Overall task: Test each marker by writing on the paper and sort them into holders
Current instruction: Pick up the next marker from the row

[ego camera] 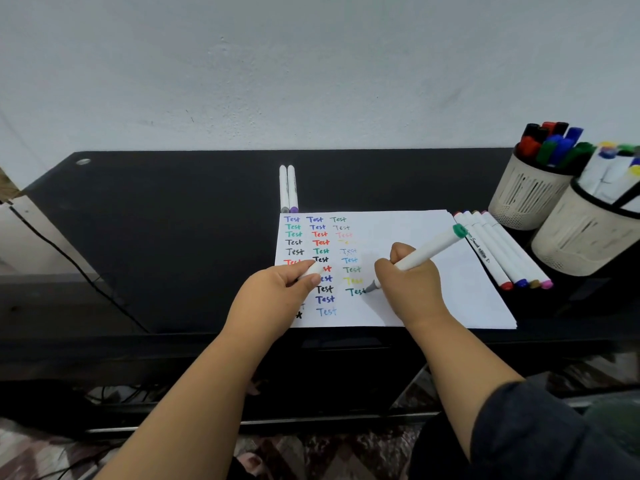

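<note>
A white sheet of paper (433, 289) lies on the black desk, covered with several coloured "Test" words in three columns. My right hand (408, 275) grips a white marker (426, 251) with a green end, its tip touching the paper at the end of a dark green "Test". My left hand (277, 289) rests on the paper's left part and pinches a white marker cap (313, 270). Several white markers (502, 251) lie side by side at the paper's right edge. Two beige holders stand at the right: the far holder (526, 195) with dark-bodied markers, the near holder (581, 233) with white ones.
Two white markers (288, 188) lie side by side just beyond the paper's top left corner. The black desk (166, 220) stands against a pale wall. A black cable (69, 261) runs down at the left. A patterned floor shows below the desk's front edge.
</note>
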Demonstrator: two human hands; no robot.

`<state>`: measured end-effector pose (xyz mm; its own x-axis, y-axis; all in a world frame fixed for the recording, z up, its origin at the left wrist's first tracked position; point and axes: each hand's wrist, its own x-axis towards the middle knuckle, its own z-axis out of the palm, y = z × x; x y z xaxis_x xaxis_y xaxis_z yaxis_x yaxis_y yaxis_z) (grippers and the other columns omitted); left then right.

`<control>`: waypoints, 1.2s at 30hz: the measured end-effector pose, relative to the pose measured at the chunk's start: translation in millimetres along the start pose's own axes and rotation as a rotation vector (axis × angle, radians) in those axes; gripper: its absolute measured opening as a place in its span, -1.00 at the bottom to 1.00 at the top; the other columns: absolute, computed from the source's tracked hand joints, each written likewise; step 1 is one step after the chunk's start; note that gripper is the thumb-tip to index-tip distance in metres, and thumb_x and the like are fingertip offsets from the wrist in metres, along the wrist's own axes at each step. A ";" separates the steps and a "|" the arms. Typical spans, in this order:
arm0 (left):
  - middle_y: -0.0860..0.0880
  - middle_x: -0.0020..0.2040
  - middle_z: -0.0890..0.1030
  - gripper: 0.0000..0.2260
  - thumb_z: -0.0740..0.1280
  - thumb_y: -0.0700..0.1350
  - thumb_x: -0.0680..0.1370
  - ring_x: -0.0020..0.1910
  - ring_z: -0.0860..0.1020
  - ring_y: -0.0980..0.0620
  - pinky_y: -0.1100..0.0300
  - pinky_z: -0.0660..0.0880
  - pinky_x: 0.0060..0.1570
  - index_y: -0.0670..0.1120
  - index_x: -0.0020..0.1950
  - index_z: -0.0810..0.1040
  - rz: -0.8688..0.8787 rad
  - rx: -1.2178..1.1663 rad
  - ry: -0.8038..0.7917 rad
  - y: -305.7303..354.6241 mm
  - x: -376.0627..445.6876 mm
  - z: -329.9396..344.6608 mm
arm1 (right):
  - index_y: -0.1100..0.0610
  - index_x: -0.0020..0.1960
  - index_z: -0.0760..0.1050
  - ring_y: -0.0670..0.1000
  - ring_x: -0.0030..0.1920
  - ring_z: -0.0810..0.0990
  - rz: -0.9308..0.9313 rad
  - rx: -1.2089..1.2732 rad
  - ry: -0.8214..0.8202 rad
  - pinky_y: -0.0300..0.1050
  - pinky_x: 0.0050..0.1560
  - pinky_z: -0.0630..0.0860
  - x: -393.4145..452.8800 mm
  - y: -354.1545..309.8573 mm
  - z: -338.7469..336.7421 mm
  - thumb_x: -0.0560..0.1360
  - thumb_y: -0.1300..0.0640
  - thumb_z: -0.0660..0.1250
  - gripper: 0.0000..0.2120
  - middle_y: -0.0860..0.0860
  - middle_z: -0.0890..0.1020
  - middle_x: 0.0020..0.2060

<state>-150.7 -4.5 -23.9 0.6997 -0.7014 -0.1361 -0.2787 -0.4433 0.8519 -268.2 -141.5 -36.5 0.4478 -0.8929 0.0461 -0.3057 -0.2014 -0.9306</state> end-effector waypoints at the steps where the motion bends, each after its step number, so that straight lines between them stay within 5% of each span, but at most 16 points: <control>1: 0.18 0.27 0.51 -0.69 0.32 0.06 0.53 0.12 0.49 0.24 0.31 0.39 0.02 0.15 0.28 0.51 0.006 0.004 -0.005 0.0 -0.3 0.1 | 0.09 -0.39 0.07 -0.13 -0.60 0.21 0.004 0.017 -0.001 -0.35 -0.58 0.11 -0.1 -0.1 -0.2 0.42 0.34 0.20 -0.63 -0.04 0.19 -0.51; 6: 0.23 0.15 0.50 -0.71 0.34 0.04 0.53 -0.14 0.44 0.36 0.48 0.31 -0.23 0.19 0.25 0.52 0.016 0.008 -0.045 1.7 -0.6 -0.8 | 0.06 -0.42 0.11 -0.13 -0.51 0.19 0.058 0.187 0.059 -0.30 -0.49 0.15 2.9 -3.6 -4.3 0.41 0.31 0.22 -0.63 -0.13 0.22 -0.59; 13: 0.28 0.04 0.56 -0.78 0.41 -0.02 0.48 0.00 0.51 0.30 0.38 0.44 -0.08 0.24 0.08 0.59 0.049 -0.111 -0.150 1.6 -1.1 0.7 | 0.09 -0.42 0.16 -0.04 -0.52 0.20 0.060 0.512 -0.085 -0.24 -0.49 0.16 -1.6 -15.6 -4.7 0.49 0.32 0.27 -0.59 -0.01 0.32 -0.55; 20: 0.40 -0.07 0.57 -0.75 0.42 -0.06 0.46 0.00 0.51 0.36 0.43 0.39 -0.12 0.35 -0.06 0.56 0.131 -0.132 -0.224 7.4 -5.7 -0.4 | 0.09 -0.43 0.18 -0.04 -0.52 0.23 0.022 0.507 -0.162 -0.24 -0.48 0.19 -9.2 -21.6 -2.0 0.50 0.30 0.28 -0.58 0.01 0.32 -0.55; 28: 0.32 -0.02 0.60 -0.75 0.44 -0.07 0.45 0.05 0.54 0.25 0.25 0.47 0.03 0.30 -0.03 0.59 0.146 -0.173 -0.206 6.7 -6.1 -5.3 | 0.12 -0.41 0.25 -0.07 -0.50 0.29 0.014 0.457 -0.239 -0.21 -0.42 0.28 -13.0 -29.2 -5.5 0.50 0.24 0.33 -0.62 -0.05 0.38 -0.57; 36: 0.36 -0.04 0.60 -0.74 0.42 -0.07 0.46 0.03 0.54 0.29 0.43 0.43 -0.12 0.34 -0.06 0.58 0.178 -0.170 -0.241 10.3 -9.0 -6.7 | 0.07 -0.45 0.34 -0.06 -0.48 0.34 -0.020 0.404 -0.296 -0.20 -0.40 0.32 -16.2 -30.1 -6.4 0.47 0.22 0.38 -0.64 -0.04 0.43 -0.55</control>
<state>-155.5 1.0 -10.5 0.4689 -0.8800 -0.0758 -0.2543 -0.2167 0.9425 -271.6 -123.5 -6.9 0.6874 -0.7261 0.0152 0.0290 0.0066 -0.9996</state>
